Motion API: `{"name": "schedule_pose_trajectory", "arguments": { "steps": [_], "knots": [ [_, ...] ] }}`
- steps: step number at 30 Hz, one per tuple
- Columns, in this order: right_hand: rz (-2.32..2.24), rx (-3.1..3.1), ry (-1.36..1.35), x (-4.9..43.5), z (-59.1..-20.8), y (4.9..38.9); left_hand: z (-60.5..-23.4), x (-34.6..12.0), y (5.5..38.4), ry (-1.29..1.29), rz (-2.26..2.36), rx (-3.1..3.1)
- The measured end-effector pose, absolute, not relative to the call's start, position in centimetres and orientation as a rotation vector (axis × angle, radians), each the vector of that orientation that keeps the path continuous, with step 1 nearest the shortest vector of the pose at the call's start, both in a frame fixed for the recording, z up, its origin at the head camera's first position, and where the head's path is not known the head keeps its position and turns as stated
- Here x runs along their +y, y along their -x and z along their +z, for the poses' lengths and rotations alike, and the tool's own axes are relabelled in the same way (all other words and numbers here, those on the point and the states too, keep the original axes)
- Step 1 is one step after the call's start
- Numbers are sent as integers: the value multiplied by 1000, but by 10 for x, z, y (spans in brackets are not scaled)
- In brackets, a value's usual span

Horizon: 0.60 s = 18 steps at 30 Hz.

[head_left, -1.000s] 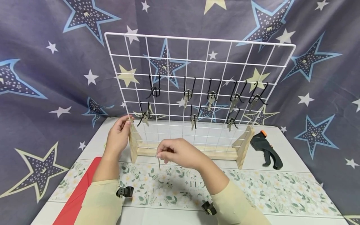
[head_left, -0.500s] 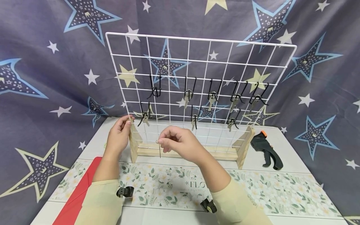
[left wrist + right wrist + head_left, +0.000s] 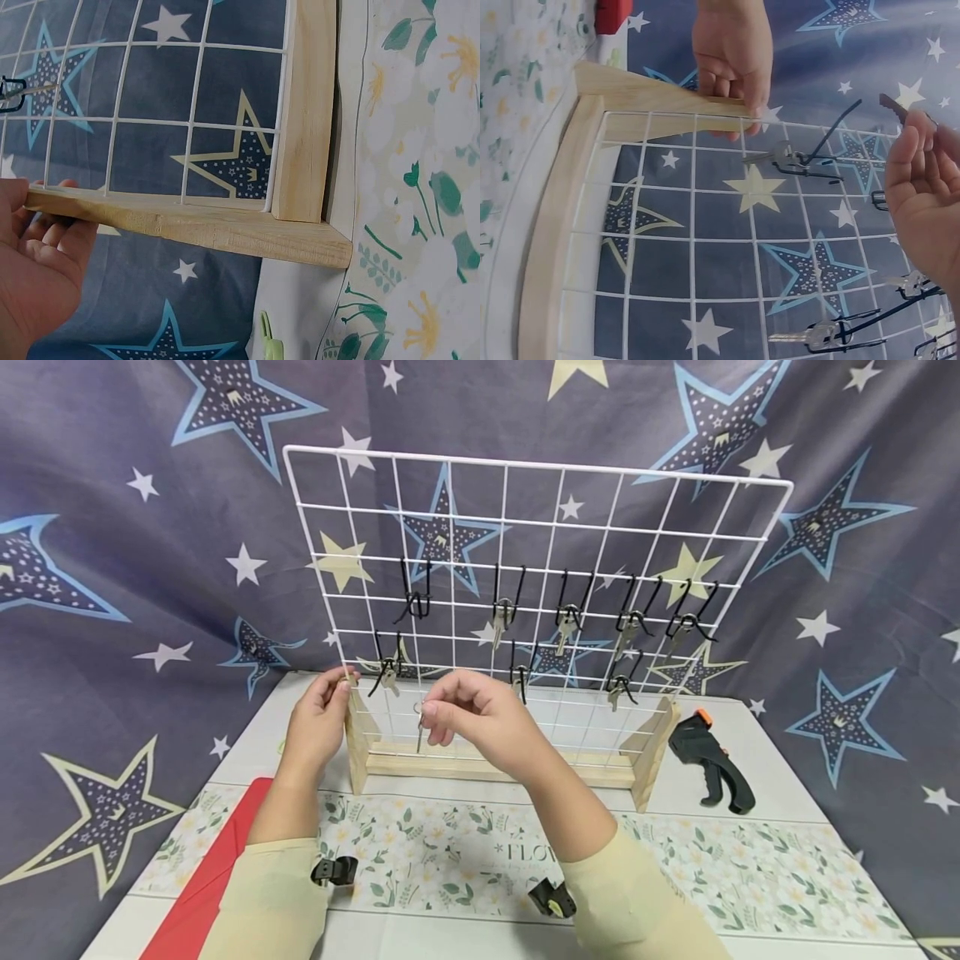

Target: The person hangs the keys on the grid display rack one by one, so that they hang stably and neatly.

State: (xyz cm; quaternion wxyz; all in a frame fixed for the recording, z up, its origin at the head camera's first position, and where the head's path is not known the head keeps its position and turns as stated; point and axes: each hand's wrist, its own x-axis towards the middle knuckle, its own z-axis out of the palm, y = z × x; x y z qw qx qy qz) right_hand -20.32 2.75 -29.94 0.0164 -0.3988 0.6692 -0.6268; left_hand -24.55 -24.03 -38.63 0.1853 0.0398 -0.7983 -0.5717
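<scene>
A white wire grid panel (image 3: 525, 465) stands upright in a wooden stand (image 3: 495, 768). My left hand (image 3: 317, 718) grips the top of the stand's left side piece (image 3: 225, 234), thumb and fingers on either side of the wood. In front of the panel's lower left part, my right hand (image 3: 483, 718) pinches the ring of a key (image 3: 419, 735), which hangs down. The right wrist view shows that key (image 3: 892, 109) jutting past the fingertips. Black double-prong hooks hang on the grid in two rows. Most bear keys (image 3: 388, 675); the upper left hook (image 3: 415, 603) shows none.
To the right of the stand lies a black pistol-grip tool with orange parts (image 3: 712, 764). A long red object (image 3: 213, 872) lies at the left under my forearm. A floral strip (image 3: 420, 852) crosses the white table. Star-patterned cloth (image 3: 150, 585) hangs behind.
My right hand has risen from low in front of the stand toward the lower left hook, carrying the key up with it. My left hand has kept its place on the wood.
</scene>
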Motion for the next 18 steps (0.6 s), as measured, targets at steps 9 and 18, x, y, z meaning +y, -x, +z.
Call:
{"name": "schedule_pose_trajectory", "arguments": {
  "steps": [9, 18],
  "knots": [
    [-2018, 2037, 1246, 26, -281, 205, -388, -241, 248, -104, -1635, -2253],
    [-2067, 2007, 1260, 22, -262, 210, -386, -241, 247, -118, -1608, -2260]
  ]
}}
